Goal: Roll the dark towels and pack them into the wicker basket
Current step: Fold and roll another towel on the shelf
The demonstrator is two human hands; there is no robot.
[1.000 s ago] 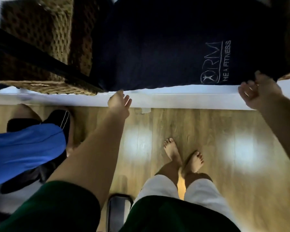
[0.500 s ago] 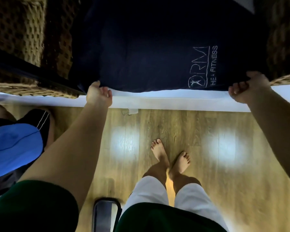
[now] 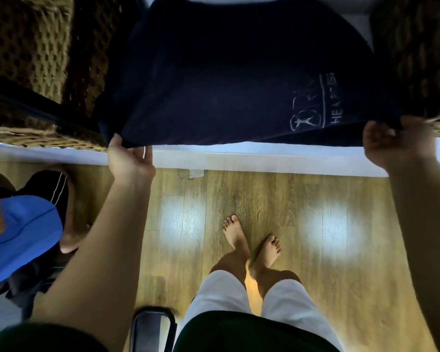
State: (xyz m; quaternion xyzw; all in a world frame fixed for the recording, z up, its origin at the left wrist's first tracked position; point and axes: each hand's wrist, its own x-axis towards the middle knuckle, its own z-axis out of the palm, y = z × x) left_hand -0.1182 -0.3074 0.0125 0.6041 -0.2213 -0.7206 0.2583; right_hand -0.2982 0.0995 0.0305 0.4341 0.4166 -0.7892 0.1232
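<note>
Limply flat dark towel (image 3: 226,72), left hand (image 3: 130,160), right hand (image 3: 399,146) pinching corners, woven basket (image 3: 33,54)

A second ago the left hand (image 3: 130,161) was open, just short of the dark navy towel (image 3: 226,80) with the pale printed logo. Now it pinches the near left corner, the right hand (image 3: 396,143) grips the right corner, and the near edge lifts off the white tabletop (image 3: 264,154).

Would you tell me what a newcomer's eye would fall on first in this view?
The big dark towel with a pale logo, spread across the top of the view, stands out first. The left hand and right hand grip its near corners at the white ledge. A wicker basket sits at upper left.
</note>
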